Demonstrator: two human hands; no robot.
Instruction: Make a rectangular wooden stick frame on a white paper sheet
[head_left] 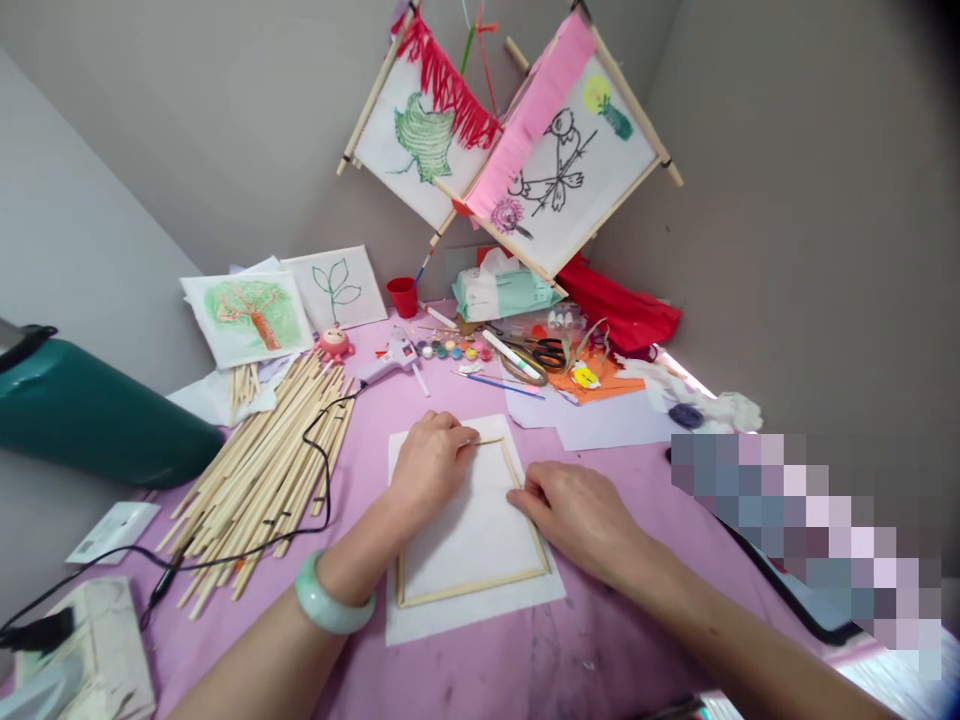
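Note:
A white sheet of paper (469, 530) lies flat on the table in front of me. On it rests a square frame of thin wooden sticks (474, 588). My left hand (429, 462) is at the frame's top edge, its thumb and fingers closed on the top stick; it covers the upper left corner. At the right side, my right hand (576, 508) has its fingertips closed on the right stick. A pale green bangle (331, 595) circles my left wrist.
Bundled wooden sticks (262, 480) and a glue gun (394, 358) with a black cord lie left. Paint pots (454, 350), scissors (547, 353) and a marker (510, 353) sit behind. Two framed drawings (562, 170) hang above. A teal bottle (97, 415) stands far left.

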